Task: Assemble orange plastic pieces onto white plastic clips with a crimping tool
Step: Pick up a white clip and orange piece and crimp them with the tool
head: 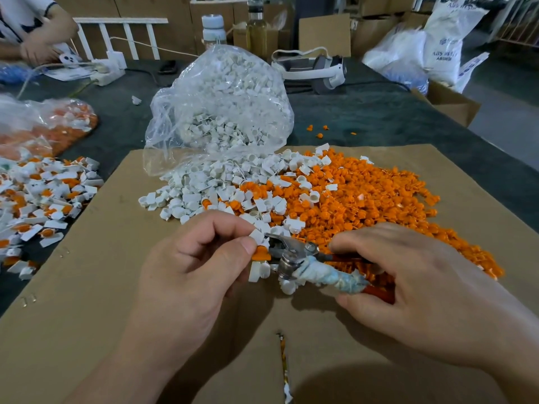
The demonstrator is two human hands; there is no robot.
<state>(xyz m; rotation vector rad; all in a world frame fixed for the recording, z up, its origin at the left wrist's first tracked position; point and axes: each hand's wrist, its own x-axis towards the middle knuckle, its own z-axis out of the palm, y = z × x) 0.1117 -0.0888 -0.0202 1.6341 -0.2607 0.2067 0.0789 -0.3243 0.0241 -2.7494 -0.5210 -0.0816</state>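
Head view showed, far left, a heap of assembled white-and-orange clips (43,205). On the brown cardboard sheet (96,287), the left hand (186,275) pinched a small white plastic clip (257,236) with an orange plastic piece (260,253) against the metal crimping tool (291,255). Its rag-wrapped handles lay closed in the right hand (408,281), beside the loose orange pile (379,199).
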